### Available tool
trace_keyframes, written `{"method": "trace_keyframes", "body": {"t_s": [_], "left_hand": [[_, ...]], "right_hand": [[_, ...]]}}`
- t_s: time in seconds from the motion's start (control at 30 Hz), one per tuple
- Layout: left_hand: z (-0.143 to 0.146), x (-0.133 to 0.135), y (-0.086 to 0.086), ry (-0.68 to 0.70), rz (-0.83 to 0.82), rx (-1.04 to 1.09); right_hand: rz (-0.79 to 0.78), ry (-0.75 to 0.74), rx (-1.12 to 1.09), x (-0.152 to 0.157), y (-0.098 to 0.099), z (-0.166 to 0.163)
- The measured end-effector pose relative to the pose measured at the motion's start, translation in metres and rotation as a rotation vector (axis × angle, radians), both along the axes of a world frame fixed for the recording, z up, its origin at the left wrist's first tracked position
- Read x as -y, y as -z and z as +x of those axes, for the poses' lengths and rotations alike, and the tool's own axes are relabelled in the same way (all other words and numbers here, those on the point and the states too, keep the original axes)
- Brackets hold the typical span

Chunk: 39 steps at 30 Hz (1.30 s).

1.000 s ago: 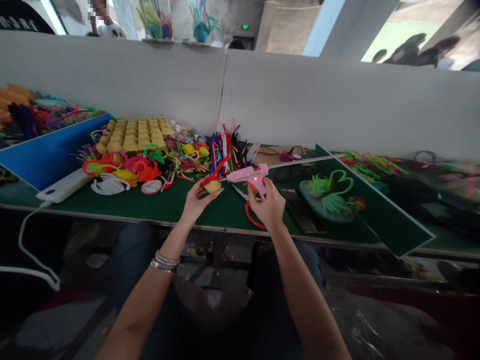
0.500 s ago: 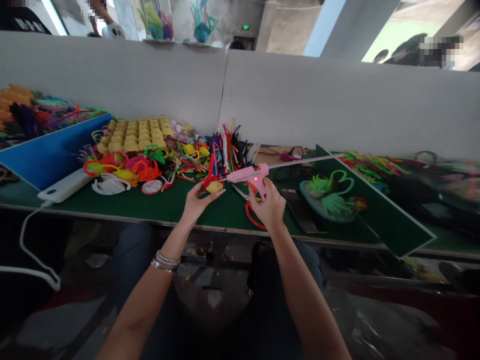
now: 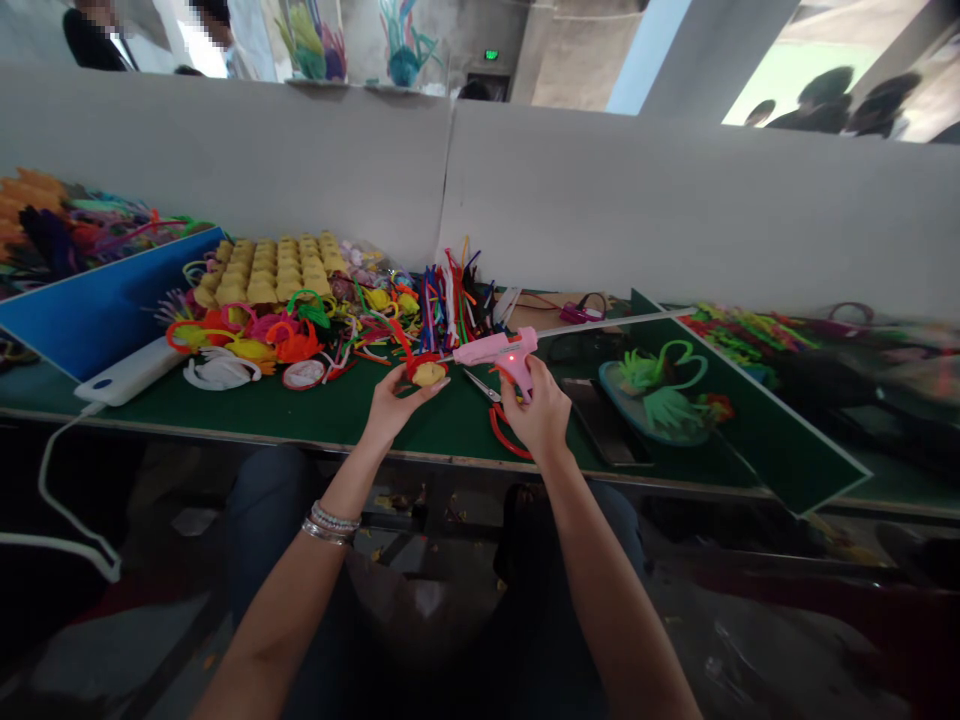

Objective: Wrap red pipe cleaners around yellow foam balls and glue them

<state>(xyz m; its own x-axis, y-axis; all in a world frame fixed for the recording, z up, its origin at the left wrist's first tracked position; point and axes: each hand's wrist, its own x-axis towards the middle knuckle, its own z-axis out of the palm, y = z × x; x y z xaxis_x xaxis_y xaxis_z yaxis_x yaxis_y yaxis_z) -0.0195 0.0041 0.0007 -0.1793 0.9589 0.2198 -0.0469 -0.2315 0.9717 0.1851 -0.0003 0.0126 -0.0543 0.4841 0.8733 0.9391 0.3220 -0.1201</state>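
My left hand [image 3: 397,402] is closed around a small craft piece: a yellow egg-carton cup [image 3: 429,374] edged with red pipe cleaner [image 3: 409,355], whose loose end points up and left. In my right hand [image 3: 541,408] is a pink hot glue gun [image 3: 495,350] with a red light showing on its side. Its nozzle points left and meets the red rim, though I cannot tell whether it touches. A long white glue stick [image 3: 615,321] sticks out from the back of the gun. Scissors with red handles [image 3: 508,435] lie on the green table below the gun.
Colourful pipe-cleaner shapes [image 3: 255,345] and a yellow egg tray [image 3: 274,268] crowd the left. Bundled pipe cleaners [image 3: 450,305] stand behind. To the right lie a phone [image 3: 606,422] and a blue tray [image 3: 652,415] of green pieces. A white power strip [image 3: 131,372] lies far left.
The loose end of the red pipe cleaner stood upright before and now leans to the left. Both hands and the glue gun have hardly moved. People in the background have shifted.
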Motion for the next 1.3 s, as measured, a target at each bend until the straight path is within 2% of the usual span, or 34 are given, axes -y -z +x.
{"method": "trace_keyframes", "body": {"t_s": [0.47, 0.87, 1.3], "left_hand": [[-0.0005, 0.0005, -0.0006, 0.01, -0.012, 0.026], [-0.0015, -0.0017, 0.0012, -0.003, -0.01, 0.026], [-0.003, -0.0056, 0.0038, -0.021, -0.037, 0.117]], "right_hand": [[-0.073, -0.009, -0.033, 0.0001, 0.0009, 0.0023], [-0.058, 0.011, -0.025, -0.0007, 0.0009, 0.0031], [-0.05, -0.005, -0.03, -0.0014, 0.0012, 0.0053]]}}
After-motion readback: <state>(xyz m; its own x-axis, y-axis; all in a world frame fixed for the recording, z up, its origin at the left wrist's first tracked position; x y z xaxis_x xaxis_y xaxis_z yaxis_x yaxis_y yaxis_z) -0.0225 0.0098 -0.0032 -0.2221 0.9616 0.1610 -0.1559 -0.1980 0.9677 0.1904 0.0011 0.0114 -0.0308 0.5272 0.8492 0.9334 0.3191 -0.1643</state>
